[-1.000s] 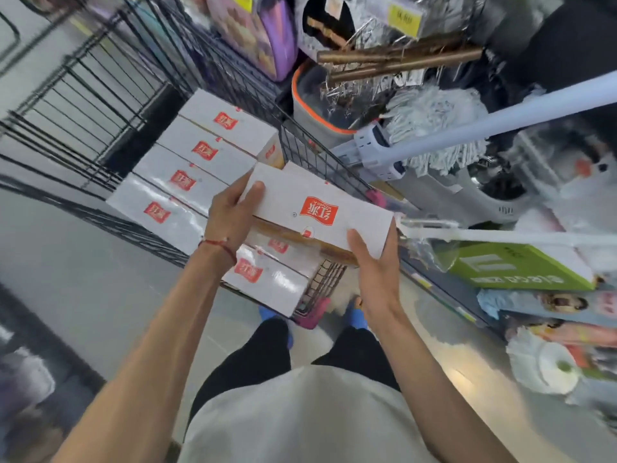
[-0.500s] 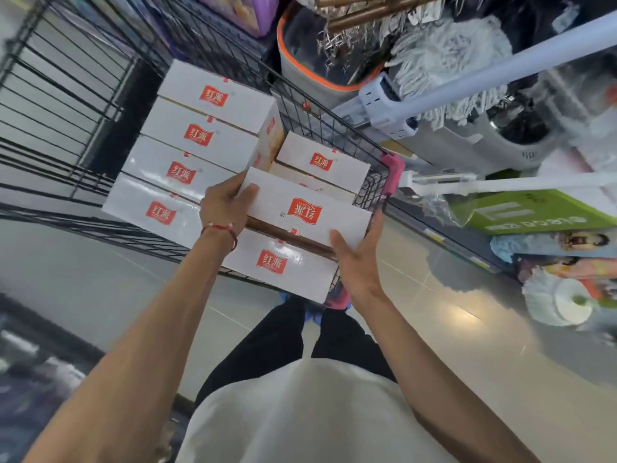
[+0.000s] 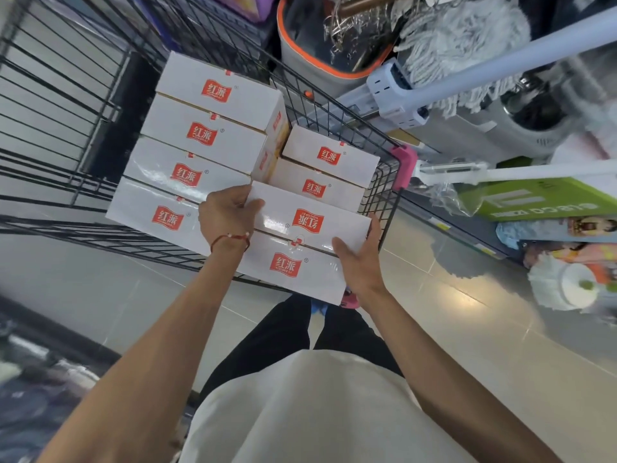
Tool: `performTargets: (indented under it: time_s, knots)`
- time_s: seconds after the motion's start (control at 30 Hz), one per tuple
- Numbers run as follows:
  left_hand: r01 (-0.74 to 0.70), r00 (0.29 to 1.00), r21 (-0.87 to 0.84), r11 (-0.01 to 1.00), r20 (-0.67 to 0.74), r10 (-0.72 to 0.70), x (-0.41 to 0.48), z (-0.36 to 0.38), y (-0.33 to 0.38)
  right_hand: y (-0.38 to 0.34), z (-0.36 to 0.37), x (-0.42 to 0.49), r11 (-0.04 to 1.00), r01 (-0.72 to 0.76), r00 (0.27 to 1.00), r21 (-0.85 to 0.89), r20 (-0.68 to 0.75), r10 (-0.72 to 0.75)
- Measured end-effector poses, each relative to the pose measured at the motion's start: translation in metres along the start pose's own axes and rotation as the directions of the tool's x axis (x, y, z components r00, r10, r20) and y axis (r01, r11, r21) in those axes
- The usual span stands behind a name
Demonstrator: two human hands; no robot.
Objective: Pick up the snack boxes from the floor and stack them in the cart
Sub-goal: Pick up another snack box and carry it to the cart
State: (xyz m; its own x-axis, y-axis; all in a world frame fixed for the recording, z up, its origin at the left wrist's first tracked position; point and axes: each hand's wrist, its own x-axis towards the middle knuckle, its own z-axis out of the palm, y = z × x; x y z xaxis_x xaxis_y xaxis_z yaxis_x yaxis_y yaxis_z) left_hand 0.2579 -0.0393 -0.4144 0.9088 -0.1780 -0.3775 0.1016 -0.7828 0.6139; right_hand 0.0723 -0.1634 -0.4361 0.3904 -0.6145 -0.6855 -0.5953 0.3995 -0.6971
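White cardboard with a red logo, the box [image 3: 300, 208] hangs over the near right corner of the wire cart [image 3: 384, 192], just above the stacked boxes [image 3: 207, 128] inside it, the left hand [image 3: 227, 212] gripping its left end and the right hand [image 3: 357, 259] clasping its right end, both arms stretched forward.

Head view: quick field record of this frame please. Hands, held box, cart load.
left hand: grips the held box's left end
right hand: grips its near right corner, thumb on top
held box: white, red logo upside down compared with the others, over the right row
left row: four boxes showing on top, the higher row
right row: three boxes showing, lower
cart: black wire, pink corner caps
held box set down: cannot tell
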Motion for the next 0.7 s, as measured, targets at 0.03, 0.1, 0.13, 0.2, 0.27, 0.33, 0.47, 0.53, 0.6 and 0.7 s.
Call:
performTargets:
  time_s: [0.03, 0.1, 0.13, 0.2, 0.27, 0.33, 0.47, 0.53, 0.6, 0.7]
  knots:
    - [-0.008, 1.000, 0.001, 1.000, -0.012, 0.008, -0.001, -0.001, 0.000, 0.001, -0.001, 0.001, 1.000, 0.000, 1.000, -0.009, 0.005, 0.000]
    - [-0.029, 0.999, 0.036, 0.999, -0.028, 0.030, -0.003, -0.002, -0.003, 0.001, -0.001, 0.002, 0.999, -0.004, 1.000, -0.032, 0.025, 0.005]
    - [-0.035, 0.999, 0.079, 0.996, -0.039, 0.038, -0.004, -0.002, -0.005, 0.000, -0.002, 0.003, 0.999, -0.012, 0.999, -0.047, 0.038, 0.013]
    - [-0.027, 0.998, 0.131, 0.991, -0.052, 0.034, -0.006, -0.001, -0.009, -0.001, -0.002, 0.005, 0.997, -0.015, 0.998, -0.074, 0.054, 0.019]
    - [-0.052, 0.999, 0.174, 0.983, 0.003, 0.052, -0.002, 0.001, -0.017, -0.002, -0.002, 0.007, 0.996, -0.017, 0.998, -0.093, 0.052, 0.022]
    - [-0.114, 0.989, 0.265, 0.958, 0.118, 0.085, 0.005, 0.002, -0.029, -0.003, 0.000, 0.006, 0.992, -0.016, 0.999, -0.123, 0.045, 0.022]
    - [-0.202, 0.965, 0.366, 0.908, 0.235, 0.120, 0.007, 0.003, -0.048, -0.005, 0.004, 0.002, 0.984, -0.004, 0.998, -0.178, 0.053, 0.013]
    - [-0.216, 0.964, 0.366, 0.905, 0.227, 0.138, 0.005, 0.004, -0.049, -0.006, 0.005, 0.000, 0.982, 0.001, 0.998, -0.191, 0.059, 0.011]
    - [-0.215, 0.965, 0.364, 0.906, 0.219, 0.141, 0.005, 0.004, -0.048, -0.007, 0.005, -0.001, 0.979, 0.003, 0.997, -0.202, 0.073, 0.012]
    - [-0.208, 0.967, 0.373, 0.904, 0.216, 0.133, 0.005, 0.004, -0.049, -0.008, 0.002, -0.004, 0.984, -0.005, 0.994, -0.177, 0.108, 0.025]
